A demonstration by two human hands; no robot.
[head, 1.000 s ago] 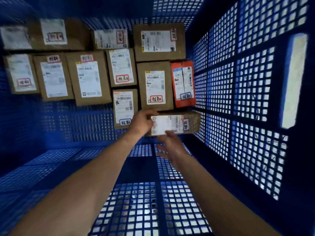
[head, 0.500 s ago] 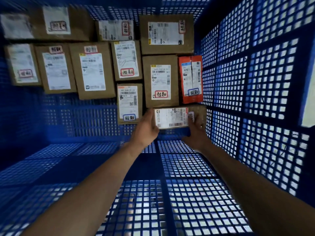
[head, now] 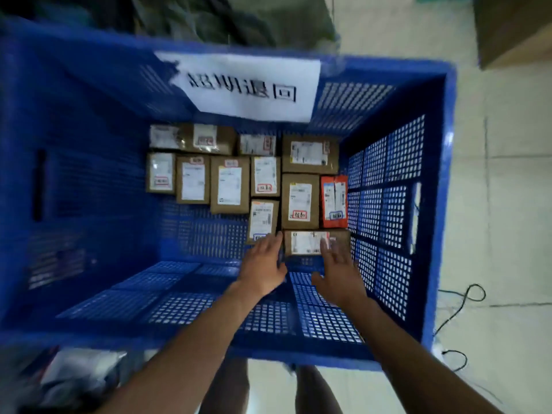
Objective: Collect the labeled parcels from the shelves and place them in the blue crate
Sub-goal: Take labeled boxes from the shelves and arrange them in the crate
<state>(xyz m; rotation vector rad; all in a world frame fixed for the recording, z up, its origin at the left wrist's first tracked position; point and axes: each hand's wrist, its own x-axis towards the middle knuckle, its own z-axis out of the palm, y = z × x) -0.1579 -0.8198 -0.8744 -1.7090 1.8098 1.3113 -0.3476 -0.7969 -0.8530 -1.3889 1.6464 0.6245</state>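
fingers of my left hand [head: 265, 261] and right hand [head: 339, 274] are lying straight and loose against the nearest brown parcel [head: 307, 242], which is sitting flat on the blue crate [head: 89, 180] floor by its right wall, so any snag on lifting away is risking dragging it askew.

I see a deep blue crate [head: 89, 180] with perforated walls. A dozen or so brown cardboard parcels [head: 230, 185] lie flat, white labels up, packed toward its far right corner. A red parcel [head: 334, 201] sits against the right wall; the nearest brown parcel [head: 310, 242] lies crosswise just before it.
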